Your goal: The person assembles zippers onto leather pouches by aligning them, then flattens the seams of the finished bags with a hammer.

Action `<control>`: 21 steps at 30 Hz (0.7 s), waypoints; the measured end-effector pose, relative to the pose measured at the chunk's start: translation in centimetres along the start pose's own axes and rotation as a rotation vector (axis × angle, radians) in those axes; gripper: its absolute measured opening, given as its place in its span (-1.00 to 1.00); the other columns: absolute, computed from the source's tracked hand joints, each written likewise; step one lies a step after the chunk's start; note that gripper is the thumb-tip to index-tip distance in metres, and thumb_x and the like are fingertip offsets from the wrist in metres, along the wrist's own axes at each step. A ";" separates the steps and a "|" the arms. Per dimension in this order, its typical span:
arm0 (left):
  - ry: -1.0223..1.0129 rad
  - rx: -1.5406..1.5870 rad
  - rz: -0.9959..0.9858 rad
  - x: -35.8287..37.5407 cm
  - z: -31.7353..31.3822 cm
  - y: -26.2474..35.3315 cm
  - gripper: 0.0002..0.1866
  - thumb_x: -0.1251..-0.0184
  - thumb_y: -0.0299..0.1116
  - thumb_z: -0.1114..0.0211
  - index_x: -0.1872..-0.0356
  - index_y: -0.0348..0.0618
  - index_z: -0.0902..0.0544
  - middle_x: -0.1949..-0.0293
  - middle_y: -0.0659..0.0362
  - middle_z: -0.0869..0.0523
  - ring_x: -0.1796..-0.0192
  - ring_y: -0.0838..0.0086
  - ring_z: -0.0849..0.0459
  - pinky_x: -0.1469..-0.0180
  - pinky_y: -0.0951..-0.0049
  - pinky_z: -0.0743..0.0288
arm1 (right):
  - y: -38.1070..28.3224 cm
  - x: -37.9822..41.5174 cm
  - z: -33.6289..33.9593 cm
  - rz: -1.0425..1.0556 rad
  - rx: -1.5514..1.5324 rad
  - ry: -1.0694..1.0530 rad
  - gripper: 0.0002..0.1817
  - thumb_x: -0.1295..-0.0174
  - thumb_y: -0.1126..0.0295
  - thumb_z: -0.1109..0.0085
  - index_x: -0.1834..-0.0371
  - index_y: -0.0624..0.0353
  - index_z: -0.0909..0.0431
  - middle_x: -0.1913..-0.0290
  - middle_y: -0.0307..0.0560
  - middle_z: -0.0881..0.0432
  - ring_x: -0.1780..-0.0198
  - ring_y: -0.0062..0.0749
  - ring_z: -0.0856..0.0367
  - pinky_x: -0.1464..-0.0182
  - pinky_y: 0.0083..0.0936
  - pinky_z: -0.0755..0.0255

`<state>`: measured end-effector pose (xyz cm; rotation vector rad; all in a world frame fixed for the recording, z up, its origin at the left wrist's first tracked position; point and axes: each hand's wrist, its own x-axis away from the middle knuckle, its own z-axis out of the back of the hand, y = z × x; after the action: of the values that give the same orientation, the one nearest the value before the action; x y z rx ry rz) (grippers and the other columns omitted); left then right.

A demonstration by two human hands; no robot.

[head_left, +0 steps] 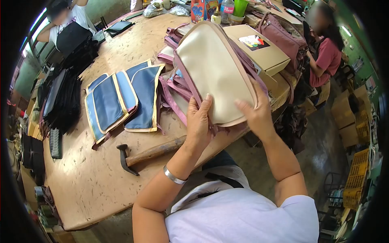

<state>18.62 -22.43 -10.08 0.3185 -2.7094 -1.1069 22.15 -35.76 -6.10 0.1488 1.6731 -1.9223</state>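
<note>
A cream bag panel with mauve edging is held up in front of me, above the table's edge. My left hand grips its lower left side, thumb on the front. At the lower right edge, my right hand is closed on the same panel; its thumb is a little blurred. More mauve pieces lie behind and to the left of it, partly hidden. On the table to the left are several blue panels with pale yellow edges. A hammer with a wooden handle rests below my left wrist.
A cardboard box and a mauve bag stand at the right. Black pieces are stacked along the table's left side. A bottle stands at the back. Two people sit across and to the right.
</note>
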 end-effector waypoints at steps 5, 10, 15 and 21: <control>0.006 -0.037 0.099 -0.1 1.7 0.5 -0.64 -0.33 -0.14 -0.09 -0.05 -0.03 -0.33 -0.05 0.23 -0.34 -0.11 0.43 -0.36 -0.01 0.15 -0.44 | -0.2 -5.5 4.8 -0.012 -0.017 0.246 -0.50 -0.04 0.64 0.00 -0.15 0.26 -0.40 -0.02 -0.11 -0.52 0.01 -0.49 -0.49 -0.08 -0.61 -0.34; 0.070 -0.077 0.079 -0.9 2.8 -0.2 -0.69 -0.29 -0.32 -0.14 0.00 -0.01 -0.31 0.08 0.25 -0.35 -0.01 0.48 -0.38 -0.02 0.17 -0.42 | 2.4 -12.6 12.5 -0.178 -0.213 0.467 -0.50 -0.09 0.55 0.00 -0.18 0.23 -0.35 -0.04 -0.09 -0.50 0.01 -0.45 -0.51 -0.05 -0.61 -0.36; 0.063 -0.038 0.059 -1.0 2.8 -0.2 -0.66 -0.23 -0.44 -0.16 0.00 0.02 -0.31 0.13 0.27 -0.35 0.08 0.54 -0.39 0.11 0.37 -0.50 | 10.3 -15.8 18.7 0.149 1.022 0.445 -0.50 -0.12 0.27 -0.10 -0.11 0.31 -0.37 -0.05 0.14 -0.50 -0.04 -0.16 -0.51 -0.07 -0.40 -0.35; 0.033 -0.095 0.048 -0.9 2.2 0.3 -0.64 -0.20 -0.51 -0.14 -0.01 0.00 -0.33 0.15 0.26 -0.38 0.11 0.54 -0.42 0.19 0.44 -0.53 | 1.9 -8.7 7.4 -0.192 0.788 -0.145 -0.36 0.02 0.13 -0.27 -0.11 0.28 -0.39 0.09 0.18 -0.57 0.04 -0.01 -0.54 -0.03 -0.29 -0.37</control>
<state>18.90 -20.55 -11.49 0.2528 -2.6110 -1.2011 32.40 -39.76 -2.37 0.1457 0.7831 -2.5746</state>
